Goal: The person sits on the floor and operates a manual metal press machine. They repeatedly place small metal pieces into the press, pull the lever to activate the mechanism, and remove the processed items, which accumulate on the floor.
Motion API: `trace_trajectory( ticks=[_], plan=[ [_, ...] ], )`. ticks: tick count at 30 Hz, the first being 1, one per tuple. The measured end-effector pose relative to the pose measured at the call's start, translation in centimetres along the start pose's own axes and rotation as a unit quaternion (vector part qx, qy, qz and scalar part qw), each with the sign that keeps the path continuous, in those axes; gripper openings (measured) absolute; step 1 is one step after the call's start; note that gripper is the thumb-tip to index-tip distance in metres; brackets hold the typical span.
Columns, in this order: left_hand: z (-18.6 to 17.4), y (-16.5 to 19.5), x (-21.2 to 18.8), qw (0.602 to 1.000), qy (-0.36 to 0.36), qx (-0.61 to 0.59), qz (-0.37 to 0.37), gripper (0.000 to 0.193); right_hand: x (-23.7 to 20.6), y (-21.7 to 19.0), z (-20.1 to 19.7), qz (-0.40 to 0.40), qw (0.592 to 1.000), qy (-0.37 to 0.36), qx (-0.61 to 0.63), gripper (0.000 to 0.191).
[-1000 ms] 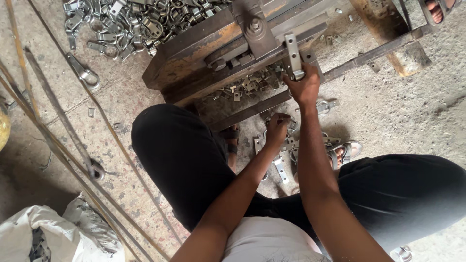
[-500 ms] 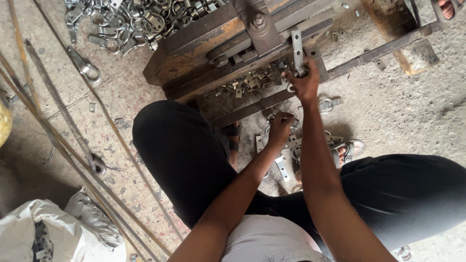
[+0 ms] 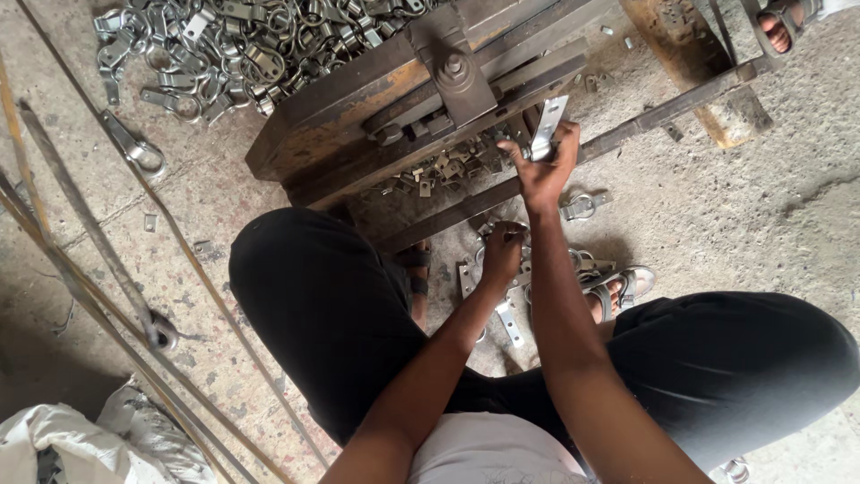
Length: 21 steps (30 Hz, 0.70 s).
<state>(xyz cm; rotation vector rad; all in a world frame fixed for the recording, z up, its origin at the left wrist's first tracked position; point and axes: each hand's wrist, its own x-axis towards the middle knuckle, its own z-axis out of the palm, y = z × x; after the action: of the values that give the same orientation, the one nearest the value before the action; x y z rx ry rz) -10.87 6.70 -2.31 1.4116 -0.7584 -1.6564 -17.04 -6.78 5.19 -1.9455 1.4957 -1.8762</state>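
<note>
Your right hand (image 3: 546,166) grips a pale silver-grey strip (image 3: 548,125); at ten o'clock, the press block (image 3: 358,116) is rust-brown; your trousers (image 3: 322,305) are plain black; the floor (image 3: 717,215) is mottled grey.

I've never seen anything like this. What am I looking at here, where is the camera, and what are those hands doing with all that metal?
The camera sits on the person's head, looking down past their knees at a concrete floor. They squat before a heavy rusty steel press block. The right hand holds a flat perforated metal strip upright against the block. The left hand is lower, closed over small metal pieces between the feet; what it grips is unclear. A pile of bent metal clamps lies behind the block, small stamped offcuts under it, and long thin rods at the left.
</note>
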Motion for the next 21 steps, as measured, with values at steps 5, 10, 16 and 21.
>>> trace_trajectory(
  ticks=[5,10,16,21],
  plan=[
    [-0.1,-0.2,-0.1,1.000,0.001,0.000,0.021,0.025,-0.5,0.2,-0.1,0.088,0.993,0.004,0.076,0.061],
    [0.0,-0.3,0.0,0.999,0.000,-0.025,-0.047,0.024,-0.5,0.1,-0.6,0.230,0.832,0.057,0.502,0.046],
    [0.1,-0.7,-0.1,0.999,-0.002,-0.023,-0.040,0.021,0.0,-0.9,-1.2,0.198,0.828,0.060,0.521,0.053],
    [0.0,-0.4,-0.3,0.999,-0.003,-0.011,-0.046,0.022,1.4,-2.2,-1.2,-0.036,0.996,0.065,0.053,0.066]
  ],
)
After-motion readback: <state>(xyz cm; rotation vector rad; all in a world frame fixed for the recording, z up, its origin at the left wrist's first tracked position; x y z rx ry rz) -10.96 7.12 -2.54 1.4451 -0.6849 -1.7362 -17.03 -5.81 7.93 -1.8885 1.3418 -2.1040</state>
